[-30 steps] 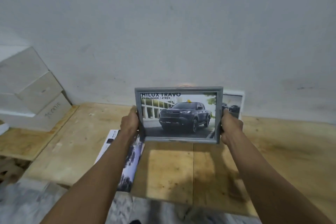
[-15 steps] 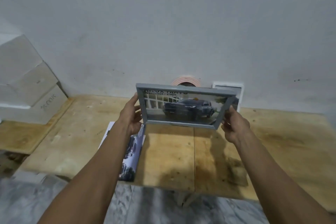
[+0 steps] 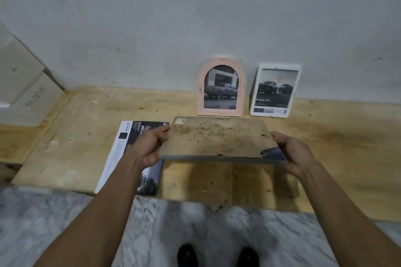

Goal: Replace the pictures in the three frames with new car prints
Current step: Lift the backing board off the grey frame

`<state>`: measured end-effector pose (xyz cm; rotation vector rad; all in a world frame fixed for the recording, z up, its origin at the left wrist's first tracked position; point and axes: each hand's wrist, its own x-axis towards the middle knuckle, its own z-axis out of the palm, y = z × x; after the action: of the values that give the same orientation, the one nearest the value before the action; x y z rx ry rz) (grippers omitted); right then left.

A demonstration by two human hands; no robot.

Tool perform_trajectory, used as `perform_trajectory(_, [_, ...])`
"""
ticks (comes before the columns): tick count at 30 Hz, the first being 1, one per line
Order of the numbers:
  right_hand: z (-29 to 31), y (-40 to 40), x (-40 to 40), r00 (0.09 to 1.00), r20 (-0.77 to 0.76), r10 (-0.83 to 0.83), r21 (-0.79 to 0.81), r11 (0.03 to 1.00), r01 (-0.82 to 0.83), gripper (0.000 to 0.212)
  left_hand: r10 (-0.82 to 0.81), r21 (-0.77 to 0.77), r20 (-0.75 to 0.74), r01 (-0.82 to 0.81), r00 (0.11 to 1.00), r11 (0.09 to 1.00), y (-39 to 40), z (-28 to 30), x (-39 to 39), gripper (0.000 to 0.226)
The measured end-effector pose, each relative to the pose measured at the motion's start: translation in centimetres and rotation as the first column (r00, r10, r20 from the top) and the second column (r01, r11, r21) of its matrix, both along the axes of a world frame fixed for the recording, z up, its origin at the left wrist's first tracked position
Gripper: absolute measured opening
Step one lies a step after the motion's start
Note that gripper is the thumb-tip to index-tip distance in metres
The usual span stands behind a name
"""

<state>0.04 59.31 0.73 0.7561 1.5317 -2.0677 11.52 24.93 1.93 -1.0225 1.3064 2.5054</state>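
I hold a grey rectangular picture frame (image 3: 219,139) face down, level above the wooden table (image 3: 336,136). Its brown stained backing board faces up, with a broken corner at the near right showing a bit of the print. My left hand (image 3: 149,143) grips its left edge and my right hand (image 3: 293,151) grips its right edge. Behind it, a pink arched frame (image 3: 221,86) with a pickup print and a white rectangular frame (image 3: 275,91) with a car print lean upright against the wall.
A car brochure (image 3: 124,149) lies flat on the table under my left forearm, reaching the front edge. White boxes (image 3: 23,86) are stacked at the far left. Marble floor and my two feet show below the table's front edge.
The grey frame went from upright, picture facing me, to tipped flat with its back up. The view dropped, so the pink and white frames behind it show in full.
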Motion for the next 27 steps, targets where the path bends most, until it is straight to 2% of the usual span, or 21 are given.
perform_trajectory(4, [-3.5,0.0,0.3,0.991,-0.092,0.094,0.284,0.957,-0.064,0.026,0.066,-0.264,0.130,-0.029,0.989,0.964,1.3,-4.7,0.3,0.049])
perform_trajectory(8, [-7.7,-0.2,1.1,0.954,-0.150,0.259,0.558,0.819,-0.135,0.011,0.036,-0.485,0.194,0.064,0.980,0.872,3.3,-8.7,0.5,0.065])
perform_trajectory(10, [-9.0,-0.5,1.5,0.932,-0.149,0.329,0.642,0.749,-0.162,0.020,0.013,-0.568,0.214,0.114,0.977,0.815,4.4,-9.9,0.5,0.072])
perform_trajectory(13, [-10.2,-1.4,2.1,0.916,-0.138,0.376,0.721,0.673,-0.167,0.028,-0.024,-0.683,0.270,0.209,0.963,0.700,4.4,-11.7,0.5,0.080])
perform_trajectory(17, [-11.9,-2.6,3.0,0.917,-0.122,0.380,0.751,0.639,-0.164,0.024,-0.054,-0.761,0.363,0.329,0.930,0.559,4.2,-13.8,1.0,0.094])
perform_trajectory(20, [-12.3,-3.3,3.5,0.909,-0.145,0.390,0.784,0.606,-0.135,0.025,-0.040,-0.792,0.389,0.356,0.921,0.497,4.8,-14.1,1.1,0.086])
perform_trajectory(25, [-12.6,-3.6,3.8,0.891,-0.149,0.428,0.811,0.568,-0.138,0.023,-0.060,-0.811,0.377,0.360,0.924,0.462,5.6,-14.7,1.0,0.081])
perform_trajectory(27, [-12.6,-4.0,4.1,0.887,-0.139,0.440,0.850,0.512,-0.121,0.020,-0.082,-0.838,0.377,0.378,0.922,0.393,5.4,-15.0,0.9,0.069])
